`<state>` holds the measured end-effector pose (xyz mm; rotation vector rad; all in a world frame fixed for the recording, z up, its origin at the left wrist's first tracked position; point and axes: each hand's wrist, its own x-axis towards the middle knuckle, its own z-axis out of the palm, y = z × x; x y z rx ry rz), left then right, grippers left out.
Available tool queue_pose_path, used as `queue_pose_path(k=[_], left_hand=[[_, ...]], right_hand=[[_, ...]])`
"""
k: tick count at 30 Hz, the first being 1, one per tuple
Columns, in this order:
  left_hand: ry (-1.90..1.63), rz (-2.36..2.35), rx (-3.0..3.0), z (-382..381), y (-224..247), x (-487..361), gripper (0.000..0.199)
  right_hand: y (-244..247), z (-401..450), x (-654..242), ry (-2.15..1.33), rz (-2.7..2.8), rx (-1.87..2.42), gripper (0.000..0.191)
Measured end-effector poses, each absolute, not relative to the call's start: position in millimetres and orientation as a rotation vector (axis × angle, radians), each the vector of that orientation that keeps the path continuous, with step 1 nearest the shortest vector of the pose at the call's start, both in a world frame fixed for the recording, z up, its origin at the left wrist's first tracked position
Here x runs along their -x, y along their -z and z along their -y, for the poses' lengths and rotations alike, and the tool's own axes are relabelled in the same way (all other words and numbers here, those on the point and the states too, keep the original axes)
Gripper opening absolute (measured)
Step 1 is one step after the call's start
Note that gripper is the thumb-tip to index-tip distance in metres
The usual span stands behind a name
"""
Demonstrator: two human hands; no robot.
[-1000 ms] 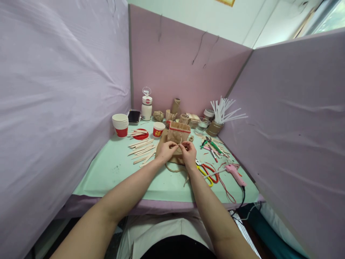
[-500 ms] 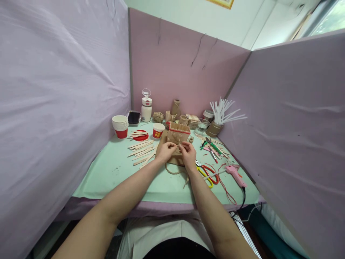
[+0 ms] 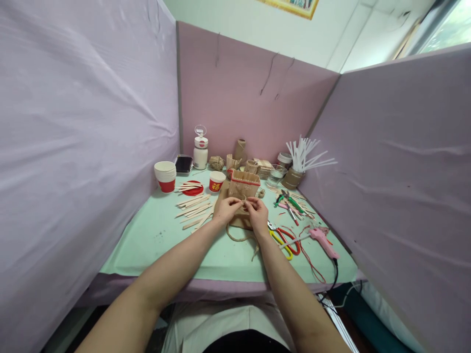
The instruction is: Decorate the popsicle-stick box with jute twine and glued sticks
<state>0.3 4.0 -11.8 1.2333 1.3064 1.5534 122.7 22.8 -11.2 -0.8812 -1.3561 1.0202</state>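
Note:
My left hand (image 3: 227, 211) and my right hand (image 3: 257, 214) meet fingertip to fingertip over a brown board (image 3: 241, 222). Both pinch a piece of jute twine, and a small loop of it shows between the fingers. A loose length of twine (image 3: 240, 239) curves over the table just below the hands. Right behind the fingers stands a box of wooden sticks (image 3: 245, 184) with a red cord along its rim. Scissors (image 3: 285, 240) with red and yellow handles lie to the right of my right wrist.
On the left are loose wooden sticks (image 3: 194, 208), a red lid (image 3: 193, 188), stacked paper cups (image 3: 165, 176) and a white bottle (image 3: 200, 156). To the right lie a pink glue gun (image 3: 324, 243), green-handled pliers (image 3: 294, 202) and a holder of white glue sticks (image 3: 303, 156).
The whole view has shifted slightly, with the scene sitting a little lower. My hands stay together at the twine, fingertips only slightly moved.

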Motion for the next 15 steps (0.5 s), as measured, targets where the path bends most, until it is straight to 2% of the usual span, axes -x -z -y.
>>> queue_pose_path(k=[8,15], left_hand=[[-1.528,-1.165,-1.204,-3.8,9.7,0.6,0.023],[-1.575,-1.27,-1.281,-7.7,15.9,2.8,0.021]], right_hand=[[11.9,-25.0,-123.8,-0.979,1.377,0.916,0.027],[9.5,-22.0,-122.2,-0.946,1.454,0.982,0.026]])
